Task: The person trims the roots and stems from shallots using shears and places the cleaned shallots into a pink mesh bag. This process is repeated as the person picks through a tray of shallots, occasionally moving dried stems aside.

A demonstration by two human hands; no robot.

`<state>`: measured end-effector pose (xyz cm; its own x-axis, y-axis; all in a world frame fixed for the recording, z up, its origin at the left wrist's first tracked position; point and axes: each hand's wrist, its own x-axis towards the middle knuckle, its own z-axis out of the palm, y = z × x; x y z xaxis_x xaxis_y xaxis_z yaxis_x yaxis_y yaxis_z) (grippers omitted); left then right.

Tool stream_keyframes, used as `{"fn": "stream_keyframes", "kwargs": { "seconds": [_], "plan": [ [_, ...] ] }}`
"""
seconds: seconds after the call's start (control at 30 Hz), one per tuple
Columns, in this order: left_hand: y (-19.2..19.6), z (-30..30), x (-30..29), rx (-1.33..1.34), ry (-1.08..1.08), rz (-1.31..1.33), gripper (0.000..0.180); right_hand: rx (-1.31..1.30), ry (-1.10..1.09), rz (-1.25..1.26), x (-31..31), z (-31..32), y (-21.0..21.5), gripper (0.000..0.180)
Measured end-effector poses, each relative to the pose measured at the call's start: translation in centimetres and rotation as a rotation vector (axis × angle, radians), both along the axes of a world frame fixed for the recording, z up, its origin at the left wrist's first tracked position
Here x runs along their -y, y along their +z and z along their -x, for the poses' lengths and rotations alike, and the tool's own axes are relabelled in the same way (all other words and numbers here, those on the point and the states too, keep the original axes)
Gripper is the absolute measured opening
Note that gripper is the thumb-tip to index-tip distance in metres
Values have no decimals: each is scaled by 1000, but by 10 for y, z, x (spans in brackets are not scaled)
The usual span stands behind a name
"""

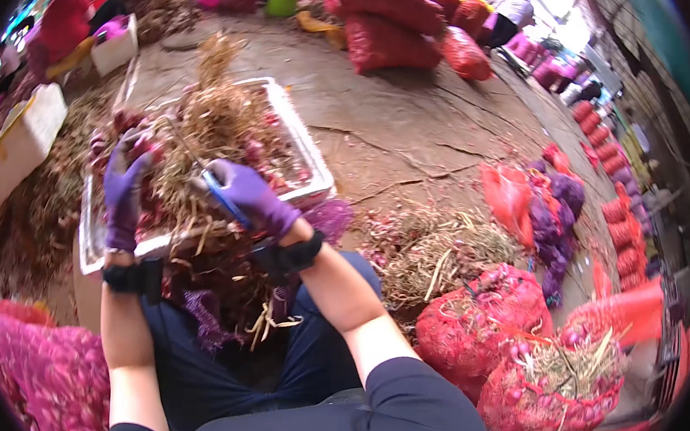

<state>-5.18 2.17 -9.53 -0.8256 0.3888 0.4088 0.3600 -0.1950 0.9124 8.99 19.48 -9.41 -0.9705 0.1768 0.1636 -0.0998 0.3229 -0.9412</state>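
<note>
My left hand (pixel 124 194), in a purple glove, is closed around a bunch of red shallots (pixel 152 149) at the left side of a white crate (pixel 306 142). Their dry stalks run toward my other hand. My right hand (pixel 248 196), gloved the same way, grips blue-handled scissors (pixel 226 200); the thin dark blades point up and left into the straw. The crate stands before my knees, holding loose shallots and a tall heap of dried stalks (pixel 220 118). Its near side is partly hidden by my hands and the trimmings.
Beside my right leg lies a pile of dry tops (pixel 433 244), with filled red mesh bags (pixel 484 314) close by. A pink mesh sack (pixel 45 366) is at my lower left. Empty-looking nets (pixel 555 201) lie farther right. Large red sacks (pixel 389 35) and other people are at the back.
</note>
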Motion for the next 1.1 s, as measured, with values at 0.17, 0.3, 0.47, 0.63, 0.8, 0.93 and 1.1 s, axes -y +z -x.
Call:
{"fn": "stream_keyframes", "kwargs": {
  "seconds": [0.17,0.3,0.47,0.63,0.8,0.93,1.1],
  "plan": [
    [2,7,3,147,-80,-70,44,21,105,200,-4,-8,-2,40],
    [13,1,2,13,-5,9,49,10,189,231,0,-9,-2,39],
    [8,-1,-5,-142,-98,9,56,19,152,291,3,-5,1,41],
    [11,-14,-16,-63,-287,2,59,-35,7,103,-1,-3,-2,43],
    [9,-21,-17,-53,-300,16,59,-36,-54,94,-1,-4,-4,40],
    [10,-24,-14,30,-304,3,52,-37,-56,89,5,-7,1,40],
    [8,-14,-7,-237,-140,194,40,-271,-216,-178,1,15,-23,34]
  ]
}}
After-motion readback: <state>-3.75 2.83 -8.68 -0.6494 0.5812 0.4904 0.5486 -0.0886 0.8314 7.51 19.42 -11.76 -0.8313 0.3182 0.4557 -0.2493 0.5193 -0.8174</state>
